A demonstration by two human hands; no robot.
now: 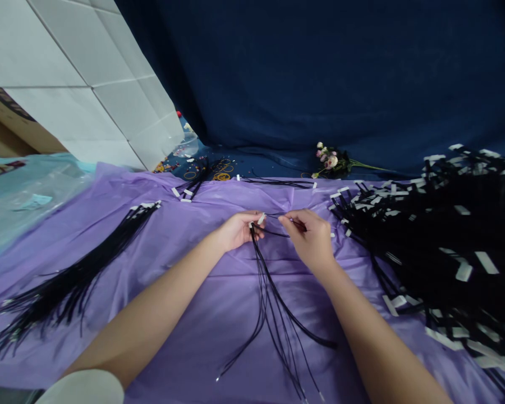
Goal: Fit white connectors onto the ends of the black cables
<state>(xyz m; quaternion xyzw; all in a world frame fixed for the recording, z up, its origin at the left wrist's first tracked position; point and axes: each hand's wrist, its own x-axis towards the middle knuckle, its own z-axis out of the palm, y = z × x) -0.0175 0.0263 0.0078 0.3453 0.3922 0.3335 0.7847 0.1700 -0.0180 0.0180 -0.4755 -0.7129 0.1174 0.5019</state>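
Near the middle of the purple cloth (pixel 219 286), my left hand (pixel 240 231) is closed on the white-tipped ends of several black cords (pixel 266 275), which hang down and fan out over the cloth. A white end piece shows between its thumb and finger. Just to the right, my right hand (pixel 309 233) pinches thin black cord that runs across from the left hand. The two hands are a short gap apart.
A bundle of black cords (pixel 96 261) lies at the left. A large pile of black cords with white tags (pixel 437 247) fills the right. Behind are a few loose cords (pixel 278 182), artificial flowers (pixel 330 160), rubber bands (pixel 221 176) and a dark blue curtain (pixel 320 73).
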